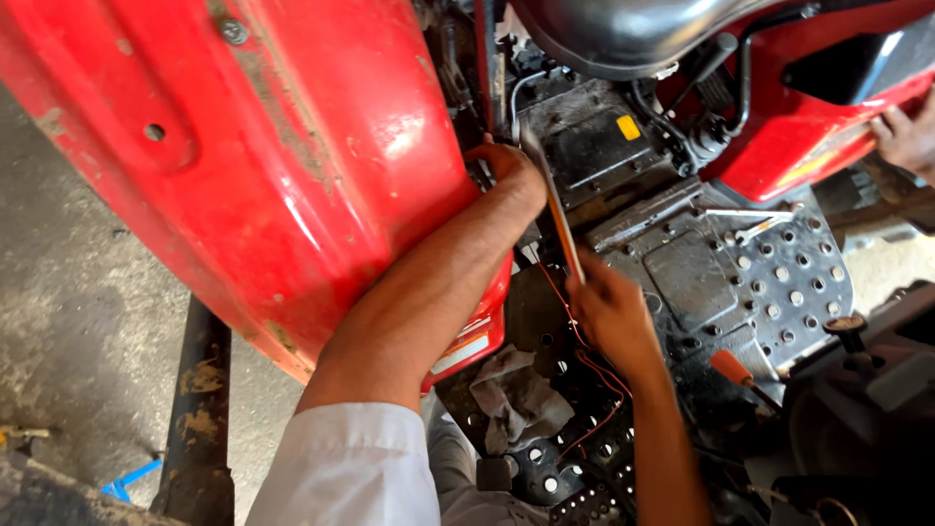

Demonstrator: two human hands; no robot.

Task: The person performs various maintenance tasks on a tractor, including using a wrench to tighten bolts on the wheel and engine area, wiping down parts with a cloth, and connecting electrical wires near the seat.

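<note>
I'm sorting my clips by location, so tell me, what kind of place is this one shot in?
Probably a vehicle repair workshop. A red fender of what looks like a tractor fills the view, the right hand holds a long metal tool against greasy machinery, and a dirty rag lies on the perforated footplate above stained concrete.

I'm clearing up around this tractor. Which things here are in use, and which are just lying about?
In use:
- long metal tool, gripped by the right hand
- red fender, the left hand at its inner edge

Lying about:
- grey rag
- orange-handled screwdriver
- loose red wire
</note>
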